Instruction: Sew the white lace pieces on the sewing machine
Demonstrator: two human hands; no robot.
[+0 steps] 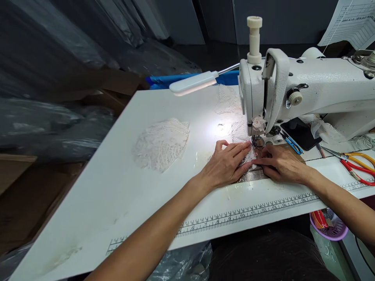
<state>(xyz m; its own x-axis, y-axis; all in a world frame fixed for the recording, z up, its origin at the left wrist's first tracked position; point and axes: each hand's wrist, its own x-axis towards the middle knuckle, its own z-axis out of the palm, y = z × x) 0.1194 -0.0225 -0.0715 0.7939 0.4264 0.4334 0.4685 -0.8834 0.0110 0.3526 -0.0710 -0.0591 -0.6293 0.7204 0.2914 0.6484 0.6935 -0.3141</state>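
My left hand point(227, 163) lies flat with its fingers stretched out, pressing on a small piece of white lace point(250, 155) at the needle of a white sewing machine point(319, 88). On the other side, my right hand point(277, 163) has its thumb and finger pinched together at the lace's near right edge. The presser foot point(254, 141) stands just beyond my left fingertips. Both hands cover much of the lace, so its full outline is hidden.
A lace stack point(164, 144) lies to the left on the white table point(123, 187). Right of the needle are blue snips point(293, 144), a black phone point(301, 133) and scissors point(356, 166). A lamp point(193, 82) hangs over the table's back. Below sits a purple basket point(334, 233).
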